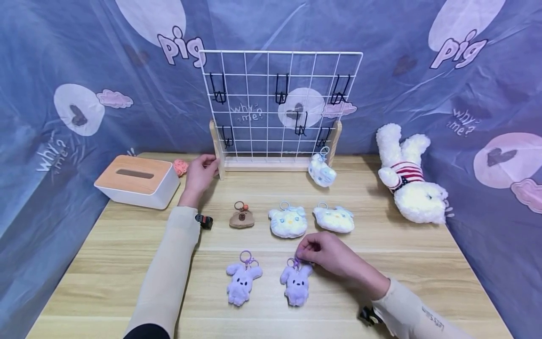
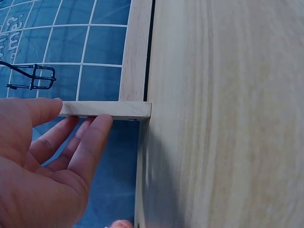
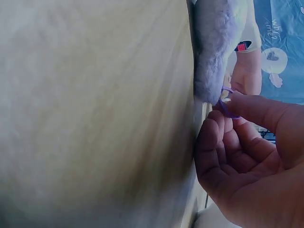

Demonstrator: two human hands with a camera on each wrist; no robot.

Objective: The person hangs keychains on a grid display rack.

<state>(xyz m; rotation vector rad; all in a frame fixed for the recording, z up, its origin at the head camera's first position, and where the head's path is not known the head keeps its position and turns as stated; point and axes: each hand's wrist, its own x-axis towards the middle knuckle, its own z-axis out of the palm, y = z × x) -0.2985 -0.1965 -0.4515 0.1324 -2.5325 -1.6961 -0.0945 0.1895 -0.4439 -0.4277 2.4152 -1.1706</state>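
The left hand (image 1: 201, 176) pinches the wooden side post (image 2: 104, 109) of the white grid rack (image 1: 275, 113), thumb on one face and fingers on the other in the left wrist view. Near the front of the table, the right hand (image 1: 332, 254) pinches the purple ring (image 3: 227, 108) of a purple plush keychain (image 1: 297, 285), which lies face up. A second purple plush keychain (image 1: 241, 284) lies to its left. Behind them are a brown plush keychain (image 1: 242, 219) and two white plush keychains (image 1: 288, 222), (image 1: 334, 219).
Several black hooks (image 1: 281, 89) hang on the grid. A white-and-blue plush keychain (image 1: 322, 170) is at the rack's right foot. On the left stand a tissue box (image 1: 137, 181) and a pink object (image 1: 180, 167); a white plush toy (image 1: 412, 179) lies at the right.
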